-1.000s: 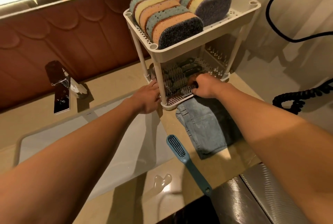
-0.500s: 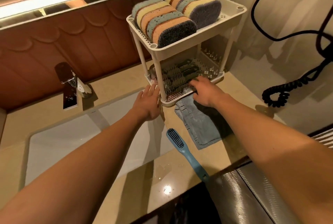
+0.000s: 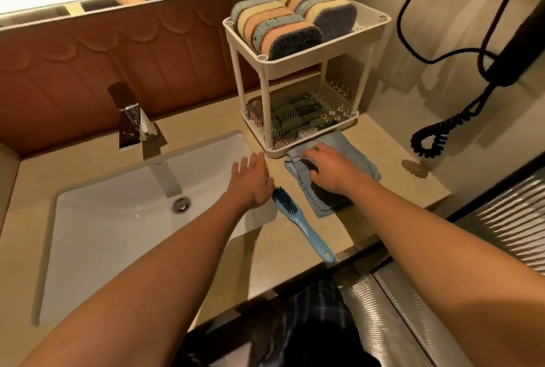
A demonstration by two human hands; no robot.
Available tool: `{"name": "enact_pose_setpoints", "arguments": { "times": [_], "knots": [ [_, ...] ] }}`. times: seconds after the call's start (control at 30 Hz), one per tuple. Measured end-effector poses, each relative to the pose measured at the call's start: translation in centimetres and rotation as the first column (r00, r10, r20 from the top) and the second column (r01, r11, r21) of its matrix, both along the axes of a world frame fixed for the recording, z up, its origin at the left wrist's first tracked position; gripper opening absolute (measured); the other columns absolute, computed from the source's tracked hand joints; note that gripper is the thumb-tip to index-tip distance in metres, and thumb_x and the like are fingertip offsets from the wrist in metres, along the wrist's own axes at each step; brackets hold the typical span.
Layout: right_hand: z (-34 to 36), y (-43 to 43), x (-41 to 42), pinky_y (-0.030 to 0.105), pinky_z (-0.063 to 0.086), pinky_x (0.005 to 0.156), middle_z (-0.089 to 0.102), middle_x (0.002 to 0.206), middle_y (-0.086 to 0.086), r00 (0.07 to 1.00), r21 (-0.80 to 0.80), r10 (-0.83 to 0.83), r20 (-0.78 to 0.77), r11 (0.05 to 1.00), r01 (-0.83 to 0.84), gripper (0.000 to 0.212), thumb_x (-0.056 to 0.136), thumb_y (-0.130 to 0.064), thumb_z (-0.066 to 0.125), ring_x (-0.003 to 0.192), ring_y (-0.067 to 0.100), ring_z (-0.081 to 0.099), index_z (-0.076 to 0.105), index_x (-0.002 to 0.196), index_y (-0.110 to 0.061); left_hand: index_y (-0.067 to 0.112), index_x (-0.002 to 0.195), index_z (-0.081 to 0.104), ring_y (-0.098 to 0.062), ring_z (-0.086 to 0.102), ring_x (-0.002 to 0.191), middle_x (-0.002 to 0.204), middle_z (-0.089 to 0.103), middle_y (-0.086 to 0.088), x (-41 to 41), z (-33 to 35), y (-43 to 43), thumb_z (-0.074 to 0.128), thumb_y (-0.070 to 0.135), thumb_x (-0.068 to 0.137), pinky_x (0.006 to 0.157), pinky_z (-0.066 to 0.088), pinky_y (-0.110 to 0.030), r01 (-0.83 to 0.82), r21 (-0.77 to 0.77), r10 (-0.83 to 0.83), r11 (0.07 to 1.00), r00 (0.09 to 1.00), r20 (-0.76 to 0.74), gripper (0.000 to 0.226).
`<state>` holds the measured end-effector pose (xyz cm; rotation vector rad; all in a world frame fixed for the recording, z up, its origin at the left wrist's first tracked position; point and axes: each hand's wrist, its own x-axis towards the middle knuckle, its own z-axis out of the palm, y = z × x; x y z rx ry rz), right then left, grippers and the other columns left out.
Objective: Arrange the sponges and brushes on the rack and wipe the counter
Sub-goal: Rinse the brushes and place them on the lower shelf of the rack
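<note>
Beige tabletop (image 3: 206, 251) runs the width of the view, with the white sink (image 3: 118, 219) sunk into its left half and a chrome faucet (image 3: 132, 122) behind it. At the back right stands the two-tier rack (image 3: 306, 57). Its top shelf carries two rows of sponges (image 3: 280, 27) set on edge, packed close. Its lower shelf holds dark brushes (image 3: 292, 119) lying side by side, and there looks to be bare perforated floor at its right end. In front of the rack, touching its base, a folded blue cloth (image 3: 354, 148) lies flat. The right hand (image 3: 330, 169) presses down on it, fingers spread and curling at the near fold, no clear pinch yet. The left hand (image 3: 250, 181) hovers loose and empty, palm down, just beside the head of the blue brush (image 3: 300, 219), which lies on the tabletop between sink and cloth, handle toward the front edge. That brush is the one item not racked. My read: best to lift it by the handle and lay it into the lower shelf's free end, bristles in line with the others, before wiping. For the wipe, gather the cloth firmly and sweep toward the sink so drips run in, keeping clear of the rack's legs
</note>
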<state>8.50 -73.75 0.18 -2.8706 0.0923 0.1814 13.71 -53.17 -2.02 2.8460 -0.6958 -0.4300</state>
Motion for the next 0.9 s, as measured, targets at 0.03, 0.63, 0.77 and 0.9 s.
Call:
{"name": "enact_pose_setpoints", "arguments": {
  "times": [0.03,0.63,0.77,0.9],
  "knots": [
    [-0.1,0.4,-0.5,0.041,0.043,0.105,0.042,0.145,0.007,1.0,-0.003,0.008,0.001,1.0,-0.008,0.053,0.095,-0.017,0.058,0.13,0.029,0.045,0.045,0.146,-0.022,0.009,0.158,0.01,-0.035,0.018,0.15,0.165,0.018,-0.014,-0.4,0.0,0.0,0.04,0.037,0.103,0.123,0.009,-0.052,0.006,-0.024,-0.006,1.0,1.0,-0.004,0.069],
    [-1.3,6.0,-5.4,0.043,0.049,0.098,0.053,0.13,0.009,0.999,0.133,0.016,-0.035,0.991,-0.011,0.045,0.096,-0.028,0.06,0.119,0.026,0.052,0.049,0.138,-0.016,0.017,0.112,0.056,-0.026,0.058,0.096,0.114,0.065,-0.007,-4.8,-1.2,-1.8,0.047,0.043,0.102,0.083,0.05,-0.04,-0.387,-0.284,0.331,0.877,0.916,-0.226,0.029],
    [-1.1,6.5,-6.3,0.04,0.05,0.096,0.057,0.131,0.009,1.0,0.187,-0.027,-0.016,0.982,0.029,0.042,0.101,-0.025,0.053,0.115,0.026,0.056,0.046,0.141,-0.013,0.017,0.104,0.057,-0.027,0.06,0.098,0.109,0.064,-0.008,-5.2,-0.6,-2.0,0.051,0.031,0.1,0.091,0.053,-0.044,-0.47,-0.379,0.384,0.797,0.879,-0.283,0.016],
    [-0.6,6.7,-6.7,0.039,0.052,0.084,0.062,0.118,0.006,0.996,0.208,-0.073,0.055,0.976,0.06,0.031,0.101,-0.034,0.049,0.101,0.022,0.059,0.051,0.128,-0.016,0.014,0.106,0.058,-0.027,0.062,0.096,0.108,0.064,-0.009,-4.6,0.1,-2.0,0.05,0.026,0.101,0.086,0.055,-0.043,-0.57,-0.517,0.472,0.638,0.821,-0.322,0.015]
  ]
}}
